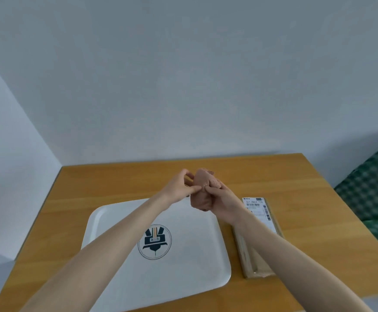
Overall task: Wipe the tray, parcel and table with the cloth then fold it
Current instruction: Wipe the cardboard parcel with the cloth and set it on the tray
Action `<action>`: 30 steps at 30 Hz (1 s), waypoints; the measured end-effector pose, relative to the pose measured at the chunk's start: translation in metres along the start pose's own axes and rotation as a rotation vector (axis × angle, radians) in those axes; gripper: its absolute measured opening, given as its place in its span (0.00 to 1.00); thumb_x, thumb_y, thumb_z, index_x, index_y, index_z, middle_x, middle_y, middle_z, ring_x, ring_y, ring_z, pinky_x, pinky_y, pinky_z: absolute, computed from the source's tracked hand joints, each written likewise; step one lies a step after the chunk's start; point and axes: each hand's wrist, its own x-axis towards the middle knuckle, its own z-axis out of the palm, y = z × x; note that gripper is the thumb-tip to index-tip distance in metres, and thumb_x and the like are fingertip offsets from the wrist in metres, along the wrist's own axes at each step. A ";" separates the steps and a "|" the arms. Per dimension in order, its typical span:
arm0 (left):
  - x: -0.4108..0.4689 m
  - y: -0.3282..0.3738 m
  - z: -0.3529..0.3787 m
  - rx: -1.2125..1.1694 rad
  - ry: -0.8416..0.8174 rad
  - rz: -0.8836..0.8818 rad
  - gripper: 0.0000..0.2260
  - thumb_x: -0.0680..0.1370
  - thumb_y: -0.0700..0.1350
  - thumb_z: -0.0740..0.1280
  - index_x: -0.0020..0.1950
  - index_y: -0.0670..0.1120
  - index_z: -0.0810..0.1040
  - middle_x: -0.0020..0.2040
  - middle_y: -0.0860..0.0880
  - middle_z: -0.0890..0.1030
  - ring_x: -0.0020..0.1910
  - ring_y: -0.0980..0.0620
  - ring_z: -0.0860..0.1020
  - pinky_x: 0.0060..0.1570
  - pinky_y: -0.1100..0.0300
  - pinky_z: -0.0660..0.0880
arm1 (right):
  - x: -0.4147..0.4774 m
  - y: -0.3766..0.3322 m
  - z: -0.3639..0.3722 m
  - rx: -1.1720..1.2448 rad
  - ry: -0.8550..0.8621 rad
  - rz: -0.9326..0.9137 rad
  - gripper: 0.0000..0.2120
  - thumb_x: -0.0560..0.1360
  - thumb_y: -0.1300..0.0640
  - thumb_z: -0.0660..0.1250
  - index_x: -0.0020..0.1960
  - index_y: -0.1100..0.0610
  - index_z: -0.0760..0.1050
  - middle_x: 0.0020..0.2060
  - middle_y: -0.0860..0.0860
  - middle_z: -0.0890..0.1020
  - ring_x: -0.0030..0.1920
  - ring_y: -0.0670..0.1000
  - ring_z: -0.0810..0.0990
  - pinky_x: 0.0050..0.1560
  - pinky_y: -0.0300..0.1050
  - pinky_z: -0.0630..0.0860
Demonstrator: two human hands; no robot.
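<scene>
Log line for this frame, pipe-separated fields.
left hand pinches cloth | right hand grips cloth, bunched, above table | tray flat on table | parcel right of tray, untouched

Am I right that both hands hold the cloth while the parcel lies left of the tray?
Not quite: the head view shows the parcel right of the tray. The left hand and right hand do hold the cloth.

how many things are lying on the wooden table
2: a white rectangular tray at the centre, and a flat brown cardboard parcel beside its right edge. The arms may hide smaller ones.
</scene>
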 end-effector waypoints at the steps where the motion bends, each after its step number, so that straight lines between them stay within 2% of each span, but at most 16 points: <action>1: 0.005 0.004 0.007 -0.006 -0.017 0.001 0.11 0.76 0.40 0.68 0.55 0.44 0.69 0.46 0.47 0.78 0.46 0.49 0.77 0.54 0.51 0.75 | -0.002 -0.005 -0.009 -0.008 0.022 -0.016 0.17 0.74 0.68 0.64 0.63 0.62 0.70 0.53 0.60 0.77 0.51 0.58 0.77 0.38 0.47 0.76; 4: 0.019 0.015 0.039 0.029 -0.093 -0.024 0.10 0.79 0.40 0.63 0.61 0.42 0.71 0.52 0.45 0.79 0.49 0.49 0.78 0.49 0.56 0.73 | -0.012 -0.025 -0.047 -0.046 0.173 -0.056 0.16 0.76 0.66 0.63 0.62 0.59 0.73 0.52 0.58 0.79 0.50 0.57 0.78 0.41 0.47 0.76; 8: 0.032 0.014 0.088 0.144 -0.199 -0.108 0.16 0.81 0.40 0.59 0.69 0.40 0.68 0.63 0.42 0.76 0.51 0.51 0.75 0.40 0.67 0.69 | -0.032 -0.047 -0.111 0.001 0.431 -0.059 0.14 0.78 0.64 0.62 0.60 0.53 0.74 0.45 0.54 0.78 0.39 0.51 0.77 0.33 0.44 0.73; 10: 0.036 0.008 0.112 0.197 -0.257 -0.155 0.18 0.81 0.42 0.59 0.70 0.41 0.67 0.66 0.43 0.74 0.57 0.50 0.74 0.43 0.66 0.70 | -0.044 -0.053 -0.146 -0.004 0.563 -0.074 0.14 0.77 0.64 0.63 0.60 0.53 0.74 0.45 0.54 0.78 0.39 0.51 0.76 0.34 0.45 0.72; 12: 0.038 -0.001 0.130 0.263 -0.301 -0.202 0.19 0.81 0.43 0.59 0.72 0.42 0.66 0.68 0.44 0.72 0.65 0.48 0.72 0.55 0.61 0.70 | -0.055 -0.053 -0.176 -0.017 0.639 -0.079 0.14 0.77 0.64 0.63 0.61 0.55 0.74 0.46 0.55 0.78 0.40 0.52 0.76 0.34 0.45 0.72; 13: 0.039 -0.005 0.140 0.293 -0.323 -0.219 0.20 0.80 0.43 0.60 0.72 0.42 0.66 0.69 0.44 0.71 0.67 0.48 0.71 0.60 0.59 0.69 | -0.060 -0.054 -0.191 -0.012 0.658 -0.073 0.14 0.77 0.64 0.63 0.62 0.55 0.74 0.47 0.56 0.78 0.40 0.53 0.76 0.34 0.45 0.73; 15: 0.040 -0.011 0.153 0.315 -0.349 -0.241 0.19 0.80 0.43 0.60 0.71 0.42 0.67 0.69 0.46 0.72 0.67 0.49 0.70 0.64 0.58 0.67 | -0.068 -0.051 -0.209 0.002 0.658 -0.043 0.14 0.77 0.63 0.62 0.62 0.55 0.74 0.50 0.58 0.78 0.42 0.56 0.77 0.33 0.45 0.75; 18: 0.037 -0.010 0.166 0.292 -0.372 -0.239 0.16 0.80 0.38 0.58 0.68 0.42 0.70 0.62 0.49 0.74 0.62 0.51 0.72 0.58 0.63 0.67 | -0.077 -0.050 -0.229 -0.058 0.688 -0.016 0.12 0.77 0.65 0.63 0.59 0.55 0.75 0.49 0.58 0.78 0.42 0.58 0.77 0.37 0.50 0.77; 21: 0.040 -0.016 0.168 0.299 -0.349 -0.257 0.11 0.80 0.39 0.58 0.62 0.44 0.72 0.56 0.48 0.73 0.54 0.52 0.71 0.53 0.62 0.66 | -0.080 -0.045 -0.250 -0.408 0.796 0.053 0.16 0.74 0.67 0.66 0.60 0.56 0.74 0.49 0.58 0.79 0.49 0.60 0.78 0.40 0.53 0.78; 23: 0.042 -0.022 0.167 0.309 -0.325 -0.276 0.06 0.79 0.40 0.58 0.55 0.46 0.72 0.55 0.47 0.73 0.53 0.51 0.70 0.53 0.60 0.66 | -0.081 -0.039 -0.263 -0.681 0.845 0.164 0.18 0.74 0.68 0.66 0.62 0.57 0.75 0.50 0.60 0.80 0.49 0.60 0.79 0.41 0.51 0.79; 24: 0.042 -0.024 0.166 0.312 -0.327 -0.291 0.06 0.79 0.39 0.58 0.53 0.47 0.72 0.56 0.46 0.74 0.54 0.51 0.70 0.53 0.60 0.67 | -0.081 -0.034 -0.268 -0.738 0.849 0.213 0.18 0.74 0.68 0.65 0.62 0.58 0.75 0.50 0.60 0.80 0.47 0.60 0.79 0.40 0.49 0.78; 26: 0.041 -0.025 0.165 0.312 -0.335 -0.300 0.12 0.80 0.39 0.57 0.61 0.45 0.73 0.63 0.44 0.74 0.57 0.51 0.70 0.56 0.60 0.66 | -0.081 -0.024 -0.279 -0.717 0.841 0.278 0.17 0.76 0.69 0.61 0.64 0.63 0.72 0.50 0.61 0.79 0.47 0.60 0.78 0.38 0.49 0.77; 28: 0.037 -0.026 0.163 0.315 -0.329 -0.312 0.18 0.81 0.39 0.56 0.71 0.42 0.66 0.69 0.45 0.70 0.65 0.50 0.69 0.60 0.60 0.66 | -0.080 -0.014 -0.284 -0.723 0.804 0.318 0.18 0.77 0.68 0.57 0.66 0.64 0.69 0.52 0.61 0.78 0.51 0.60 0.77 0.41 0.49 0.78; 30: 0.036 -0.028 0.163 0.305 -0.333 -0.339 0.21 0.81 0.41 0.56 0.75 0.43 0.60 0.73 0.46 0.66 0.71 0.48 0.65 0.64 0.58 0.66 | -0.082 -0.010 -0.283 -0.771 0.760 0.330 0.18 0.78 0.67 0.55 0.67 0.62 0.68 0.55 0.60 0.77 0.54 0.58 0.76 0.43 0.48 0.76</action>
